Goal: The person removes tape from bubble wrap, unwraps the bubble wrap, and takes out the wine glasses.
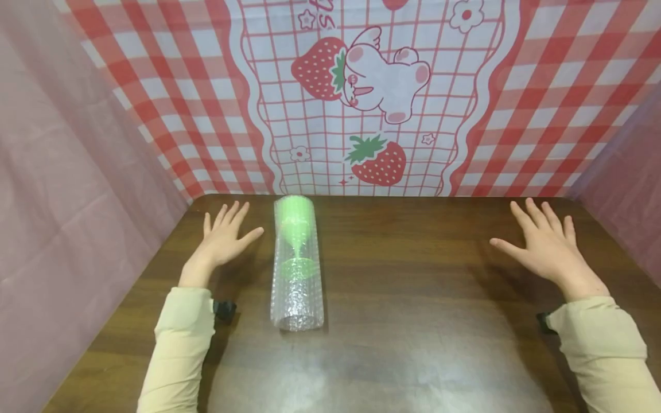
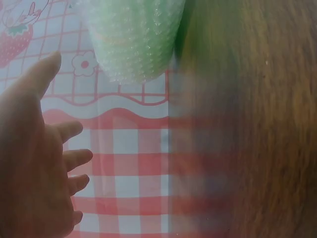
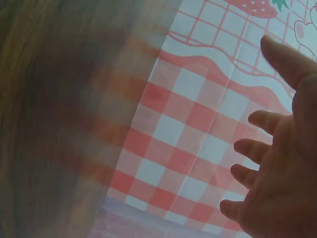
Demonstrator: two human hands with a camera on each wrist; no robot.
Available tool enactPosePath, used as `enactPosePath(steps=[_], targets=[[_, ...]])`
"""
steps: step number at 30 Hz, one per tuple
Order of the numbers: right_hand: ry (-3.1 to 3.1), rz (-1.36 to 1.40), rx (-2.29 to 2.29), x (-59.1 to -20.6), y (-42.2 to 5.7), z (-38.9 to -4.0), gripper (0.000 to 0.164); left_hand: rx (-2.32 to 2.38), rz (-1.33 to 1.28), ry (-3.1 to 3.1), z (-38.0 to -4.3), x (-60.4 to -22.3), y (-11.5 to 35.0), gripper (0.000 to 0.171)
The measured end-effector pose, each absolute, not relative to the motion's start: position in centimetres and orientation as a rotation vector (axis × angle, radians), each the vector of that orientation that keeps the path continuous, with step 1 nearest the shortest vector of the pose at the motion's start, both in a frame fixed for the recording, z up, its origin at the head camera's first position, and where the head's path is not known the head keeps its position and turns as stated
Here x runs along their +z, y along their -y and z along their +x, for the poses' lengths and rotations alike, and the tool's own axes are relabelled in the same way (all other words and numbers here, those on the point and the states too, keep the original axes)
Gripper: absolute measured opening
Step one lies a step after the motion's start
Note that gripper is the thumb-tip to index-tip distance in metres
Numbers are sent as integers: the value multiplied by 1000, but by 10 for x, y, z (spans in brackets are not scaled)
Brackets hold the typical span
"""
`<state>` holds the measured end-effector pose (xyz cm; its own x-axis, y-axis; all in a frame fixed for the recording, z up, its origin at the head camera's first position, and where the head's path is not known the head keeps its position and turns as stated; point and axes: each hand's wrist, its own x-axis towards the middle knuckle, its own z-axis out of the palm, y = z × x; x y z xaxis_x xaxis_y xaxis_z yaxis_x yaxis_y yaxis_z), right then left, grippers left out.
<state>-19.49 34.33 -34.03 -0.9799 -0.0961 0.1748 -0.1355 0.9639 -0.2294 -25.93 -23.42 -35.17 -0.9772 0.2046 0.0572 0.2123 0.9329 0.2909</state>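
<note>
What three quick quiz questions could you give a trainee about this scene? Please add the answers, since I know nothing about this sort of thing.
1. True or false: the left grip and the right grip are both holding nothing.
2. Which is nearer the bubble-wrapped green item?
A) the right grip
B) the left grip
C) both equally near
3. Fill in the missing word: the cloth behind the table is printed with large red ____.

Key: 1. True. 2. B. 3. Strawberries.
</note>
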Motion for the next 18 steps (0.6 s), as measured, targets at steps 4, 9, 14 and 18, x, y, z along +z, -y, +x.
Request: enactPosePath(steps=[4,9,14,18], targets=[[2908,180,400,-340,-341,-196,84,-484,-341,3056,-259,-352,234,82],[2867,213,444,-340,-337,-199,80,-493,-335,3050,-258,-353,233,82],[2873,212,505,-340,-333,-201,79,-462,-319,3029,-256,-351,230,74],[2868,172,547,-342,-328,-202,76,-434,-311,2988,-255,-350,227,72]])
